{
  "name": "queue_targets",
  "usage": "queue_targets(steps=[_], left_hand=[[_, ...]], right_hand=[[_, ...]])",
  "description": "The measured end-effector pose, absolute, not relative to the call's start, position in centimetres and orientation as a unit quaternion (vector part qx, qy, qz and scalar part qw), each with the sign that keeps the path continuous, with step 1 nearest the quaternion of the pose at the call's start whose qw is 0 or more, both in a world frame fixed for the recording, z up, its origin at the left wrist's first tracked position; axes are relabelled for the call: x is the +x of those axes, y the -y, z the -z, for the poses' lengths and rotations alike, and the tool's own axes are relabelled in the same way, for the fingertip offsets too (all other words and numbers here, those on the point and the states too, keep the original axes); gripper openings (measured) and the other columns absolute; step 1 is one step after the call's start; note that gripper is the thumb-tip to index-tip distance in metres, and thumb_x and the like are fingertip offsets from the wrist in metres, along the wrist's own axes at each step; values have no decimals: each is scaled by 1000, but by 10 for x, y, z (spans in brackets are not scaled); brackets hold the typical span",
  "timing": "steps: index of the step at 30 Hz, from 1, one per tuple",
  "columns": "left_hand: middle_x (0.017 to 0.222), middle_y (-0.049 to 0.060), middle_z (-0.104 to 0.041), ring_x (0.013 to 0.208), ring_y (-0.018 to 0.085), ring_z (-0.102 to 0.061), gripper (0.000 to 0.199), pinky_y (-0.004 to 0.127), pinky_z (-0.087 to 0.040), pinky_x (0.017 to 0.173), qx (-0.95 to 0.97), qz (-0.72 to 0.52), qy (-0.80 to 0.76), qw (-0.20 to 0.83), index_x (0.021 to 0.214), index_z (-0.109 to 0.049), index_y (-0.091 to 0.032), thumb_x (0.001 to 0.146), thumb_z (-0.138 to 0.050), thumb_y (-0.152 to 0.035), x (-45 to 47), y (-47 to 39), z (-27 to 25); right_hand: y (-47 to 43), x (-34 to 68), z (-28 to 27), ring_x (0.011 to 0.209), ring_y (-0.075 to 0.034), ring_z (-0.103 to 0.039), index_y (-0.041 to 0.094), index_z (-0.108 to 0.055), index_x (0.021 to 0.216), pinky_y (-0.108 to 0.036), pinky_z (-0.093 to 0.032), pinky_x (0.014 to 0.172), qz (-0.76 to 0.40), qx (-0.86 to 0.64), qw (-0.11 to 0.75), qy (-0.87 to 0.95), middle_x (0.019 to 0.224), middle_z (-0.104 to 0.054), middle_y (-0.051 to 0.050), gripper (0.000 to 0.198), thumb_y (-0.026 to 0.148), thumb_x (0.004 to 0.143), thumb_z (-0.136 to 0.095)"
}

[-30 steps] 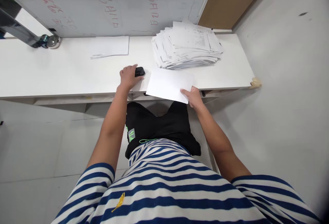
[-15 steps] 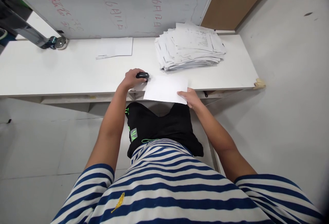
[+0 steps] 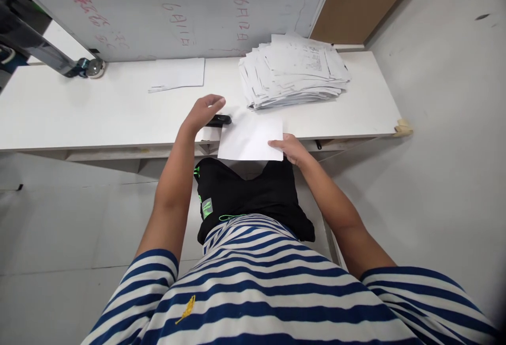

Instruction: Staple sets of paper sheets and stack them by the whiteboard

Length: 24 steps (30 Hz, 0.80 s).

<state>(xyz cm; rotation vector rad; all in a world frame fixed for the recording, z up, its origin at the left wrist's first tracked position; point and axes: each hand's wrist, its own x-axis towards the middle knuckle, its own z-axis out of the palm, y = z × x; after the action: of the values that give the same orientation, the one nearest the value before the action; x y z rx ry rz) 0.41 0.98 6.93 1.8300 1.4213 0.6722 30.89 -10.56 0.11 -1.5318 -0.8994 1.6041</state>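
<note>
My right hand (image 3: 292, 148) grips white paper (image 3: 251, 136) at its right edge, thumb on top and fingers underneath. The sheet lies partly on the desk and juts out past its front edge, over my lap. At its upper left corner sits a black stapler (image 3: 222, 120), whose rear end is hidden by my left hand. Raised just above that stapler, my left hand (image 3: 204, 111) is open and holds nothing, its fingers loosely bent.
A tall, uneven stack of papers (image 3: 294, 73) stands on the white desk (image 3: 118, 113), behind the sheet. Farther left lie a few flat white sheets (image 3: 179, 72). A whiteboard (image 3: 205, 7) with red writing borders the desk's back, and a wall (image 3: 443, 123) is at the right.
My left hand has let go of the stapler and risen off it. The paper has shifted slightly left and turned a little, still in my right hand.
</note>
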Motion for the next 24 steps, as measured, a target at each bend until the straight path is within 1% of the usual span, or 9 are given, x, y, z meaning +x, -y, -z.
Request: queue_targets(steps=[3, 5, 8, 10, 12, 16, 19, 21, 24], left_hand=[[109, 10, -72, 111, 31, -62, 43, 49, -48, 99, 690, -271, -602, 297, 105, -70, -25, 97, -46, -60, 25, -27, -62], [105, 12, -70, 116, 35, -59, 43, 55, -44, 102, 682, -243, -642, 253, 102, -68, -25, 96, -46, -62, 38, -38, -49], [117, 16, -67, 132, 43, -46, 46, 63, -35, 107, 679, -220, -672, 199, 110, -66, -26, 93, -50, -66, 48, -48, -25], [127, 18, -62, 141, 46, -36, 51, 66, -31, 110, 681, -221, -675, 178, 118, -64, -25, 90, -54, -67, 50, -48, -14], [136, 18, -58, 148, 45, -27, 53, 66, -26, 113, 687, -220, -675, 154, 123, -62, -26, 90, -55, -66, 52, -44, -9], [147, 14, -52, 154, 39, -16, 54, 62, -14, 120, 707, -219, -665, 100, 128, -62, -23, 98, -44, -63, 57, -35, -10], [146, 17, -53, 153, 39, -20, 53, 62, -17, 119, 695, -215, -676, 114, 128, -62, -20, 98, -46, -60, 59, -35, -16], [140, 17, -58, 147, 40, -32, 49, 59, -26, 116, 676, -232, -683, 153, 126, -63, -22, 96, -50, -60, 56, -37, -21], [133, 10, -64, 134, 32, -48, 47, 48, -38, 110, 667, -304, -650, 202, 127, -60, -28, 99, -43, -62, 42, -37, -30]], right_hand=[[109, 308, 2, 94, -25, -76, 16, -75, 99, -33, -62, 80, -639, -587, 354, 351, 109, -79, -11, 32, 29, 72, -85], [113, 305, 1, 97, -25, -76, 16, -75, 101, -34, -62, 84, -641, -587, 362, 338, 112, -79, -11, 31, 28, 73, -84], [118, 301, -2, 100, -24, -75, 16, -75, 101, -36, -61, 90, -641, -588, 377, 318, 112, -79, -11, 30, 25, 74, -83], [120, 300, -2, 101, -24, -75, 16, -75, 99, -37, -60, 92, -637, -589, 387, 312, 111, -79, -11, 28, 25, 73, -83], [122, 299, 0, 101, -25, -76, 16, -75, 96, -37, -60, 92, -628, -594, 398, 307, 110, -79, -11, 28, 26, 72, -84], [124, 299, 8, 104, -26, -75, 17, -75, 98, -38, -61, 91, -614, -597, 407, 317, 112, -79, -10, 32, 31, 71, -85], [127, 297, 10, 106, -27, -74, 19, -75, 101, -38, -61, 91, -609, -595, 412, 325, 116, -78, -10, 34, 32, 71, -85], [129, 294, 8, 106, -27, -74, 19, -75, 102, -38, -61, 91, -602, -600, 414, 326, 118, -77, -10, 35, 31, 71, -84], [131, 288, 2, 103, -26, -74, 19, -75, 100, -37, -61, 89, -584, -611, 419, 331, 115, -78, -10, 32, 31, 71, -82]])
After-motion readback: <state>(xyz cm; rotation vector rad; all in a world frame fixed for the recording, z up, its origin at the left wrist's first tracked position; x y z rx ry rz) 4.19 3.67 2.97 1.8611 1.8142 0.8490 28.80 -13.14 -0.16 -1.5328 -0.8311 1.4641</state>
